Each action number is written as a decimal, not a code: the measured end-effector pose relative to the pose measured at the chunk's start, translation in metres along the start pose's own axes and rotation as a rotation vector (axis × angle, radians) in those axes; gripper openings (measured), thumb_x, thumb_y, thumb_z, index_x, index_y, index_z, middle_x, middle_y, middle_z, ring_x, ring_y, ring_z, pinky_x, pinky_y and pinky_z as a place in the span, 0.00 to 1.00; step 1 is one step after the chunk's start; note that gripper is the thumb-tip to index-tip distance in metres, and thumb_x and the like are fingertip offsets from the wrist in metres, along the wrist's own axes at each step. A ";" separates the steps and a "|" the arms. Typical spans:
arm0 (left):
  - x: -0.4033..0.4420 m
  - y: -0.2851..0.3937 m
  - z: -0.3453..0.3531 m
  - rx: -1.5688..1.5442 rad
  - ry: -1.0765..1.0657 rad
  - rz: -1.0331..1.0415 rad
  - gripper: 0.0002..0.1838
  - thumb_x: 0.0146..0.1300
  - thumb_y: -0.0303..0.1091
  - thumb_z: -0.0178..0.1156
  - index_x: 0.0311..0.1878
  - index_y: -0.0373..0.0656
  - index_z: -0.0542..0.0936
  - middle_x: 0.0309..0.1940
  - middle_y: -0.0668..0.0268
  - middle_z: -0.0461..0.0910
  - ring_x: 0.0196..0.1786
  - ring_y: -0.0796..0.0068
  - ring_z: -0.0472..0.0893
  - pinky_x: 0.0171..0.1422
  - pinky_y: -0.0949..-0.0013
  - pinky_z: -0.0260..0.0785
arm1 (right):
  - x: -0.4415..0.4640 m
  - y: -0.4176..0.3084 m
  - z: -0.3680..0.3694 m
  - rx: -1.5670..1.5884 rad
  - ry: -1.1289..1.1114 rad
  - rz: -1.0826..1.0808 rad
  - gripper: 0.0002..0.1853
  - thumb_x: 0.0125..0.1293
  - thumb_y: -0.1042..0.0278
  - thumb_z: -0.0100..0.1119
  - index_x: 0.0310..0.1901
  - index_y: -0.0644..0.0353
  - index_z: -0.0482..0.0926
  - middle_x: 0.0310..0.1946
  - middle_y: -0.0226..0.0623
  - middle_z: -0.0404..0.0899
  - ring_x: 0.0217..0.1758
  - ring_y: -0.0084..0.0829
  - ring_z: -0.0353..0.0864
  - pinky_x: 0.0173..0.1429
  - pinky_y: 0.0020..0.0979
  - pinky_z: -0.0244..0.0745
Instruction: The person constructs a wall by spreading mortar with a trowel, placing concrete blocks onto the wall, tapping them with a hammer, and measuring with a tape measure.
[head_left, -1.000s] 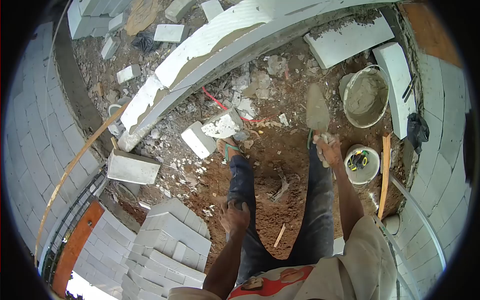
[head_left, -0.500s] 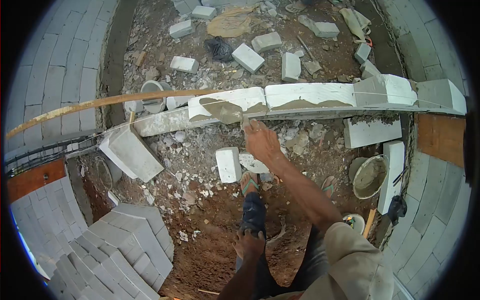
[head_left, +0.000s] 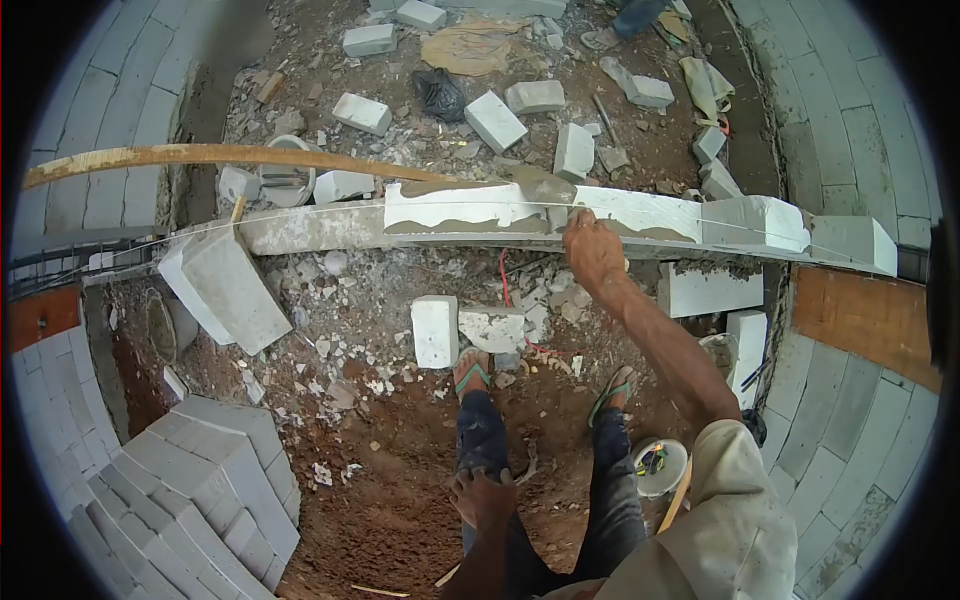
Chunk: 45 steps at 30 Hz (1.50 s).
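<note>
At the block wall (head_left: 640,205), a trowel (head_left: 548,188) by the gap

At about 1 o'clock from the middle of the view, the trowel has its blade at the top of the wall, where two white blocks meet. The right hand (head_left: 597,250), at 2 o'clock, has its fingers wrapped on the handle; the left hand (head_left: 483,497), at 6 o'clock, lies on the left leg (head_left: 481,430), fingers loose, grasping nothing that I can see. To work well here, I think the blade should go at a low angle with even pressure, so that the mortar (head_left: 480,228) does not drop, and without pushing the string (head_left: 450,204). Compared with half a second before, the trowel has moved toward 3 o'clock, from the left block's face, while the left hand remains on the leg.
</note>
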<state>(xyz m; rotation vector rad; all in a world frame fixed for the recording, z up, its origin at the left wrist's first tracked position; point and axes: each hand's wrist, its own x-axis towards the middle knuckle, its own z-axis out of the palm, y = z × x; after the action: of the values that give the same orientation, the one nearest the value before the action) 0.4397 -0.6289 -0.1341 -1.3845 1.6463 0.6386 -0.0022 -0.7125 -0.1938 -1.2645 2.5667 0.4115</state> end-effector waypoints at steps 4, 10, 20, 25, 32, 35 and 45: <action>-0.003 0.005 -0.001 0.008 -0.021 -0.016 0.38 0.72 0.62 0.62 0.73 0.41 0.79 0.76 0.52 0.70 0.81 0.48 0.66 0.83 0.44 0.62 | -0.030 0.047 -0.020 0.006 0.056 0.068 0.18 0.72 0.73 0.55 0.60 0.69 0.82 0.54 0.54 0.86 0.51 0.46 0.92 0.46 0.42 0.91; -0.009 0.019 0.001 0.056 0.005 -0.021 0.37 0.72 0.62 0.63 0.73 0.43 0.80 0.77 0.52 0.69 0.81 0.49 0.66 0.83 0.44 0.62 | -0.054 0.069 0.029 -0.127 0.208 -0.003 0.19 0.70 0.73 0.58 0.60 0.70 0.82 0.48 0.48 0.88 0.53 0.42 0.91 0.44 0.40 0.90; -0.015 0.048 0.026 0.168 0.048 -0.052 0.36 0.68 0.60 0.66 0.71 0.46 0.83 0.76 0.53 0.70 0.81 0.48 0.66 0.83 0.44 0.61 | -0.149 0.156 0.071 0.628 0.161 0.221 0.24 0.70 0.57 0.63 0.60 0.66 0.80 0.40 0.60 0.88 0.42 0.60 0.90 0.45 0.53 0.87; -0.018 0.065 0.055 0.384 0.125 0.022 0.33 0.66 0.58 0.68 0.68 0.46 0.85 0.74 0.55 0.74 0.79 0.50 0.70 0.81 0.44 0.63 | -0.309 0.114 0.231 0.819 -0.055 0.609 0.24 0.70 0.55 0.67 0.56 0.68 0.81 0.36 0.51 0.88 0.37 0.54 0.89 0.45 0.53 0.85; -0.034 0.096 0.082 0.464 0.211 0.083 0.29 0.65 0.54 0.71 0.63 0.45 0.87 0.63 0.55 0.83 0.64 0.49 0.84 0.69 0.46 0.75 | -0.460 0.181 0.359 1.361 0.017 1.505 0.23 0.67 0.56 0.76 0.32 0.73 0.81 0.19 0.45 0.78 0.26 0.32 0.82 0.31 0.46 0.76; -0.033 0.095 0.095 0.525 0.302 0.147 0.27 0.65 0.52 0.71 0.61 0.45 0.88 0.60 0.55 0.84 0.60 0.49 0.86 0.66 0.46 0.77 | -0.503 0.235 0.474 0.550 -0.025 0.949 0.13 0.74 0.63 0.58 0.40 0.63 0.87 0.31 0.50 0.87 0.31 0.53 0.87 0.34 0.52 0.81; -0.045 0.117 0.117 0.584 0.308 0.146 0.27 0.63 0.52 0.71 0.59 0.44 0.89 0.65 0.57 0.81 0.65 0.46 0.81 0.69 0.44 0.73 | -0.433 0.348 0.542 0.456 -0.418 1.019 0.15 0.74 0.67 0.57 0.56 0.64 0.84 0.50 0.54 0.90 0.52 0.50 0.94 0.54 0.43 0.90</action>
<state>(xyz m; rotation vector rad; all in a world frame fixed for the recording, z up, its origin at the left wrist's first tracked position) 0.3612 -0.4806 -0.1700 -0.9680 1.9836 -0.0013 0.0286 0.0004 -0.4993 0.3138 2.4999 0.1936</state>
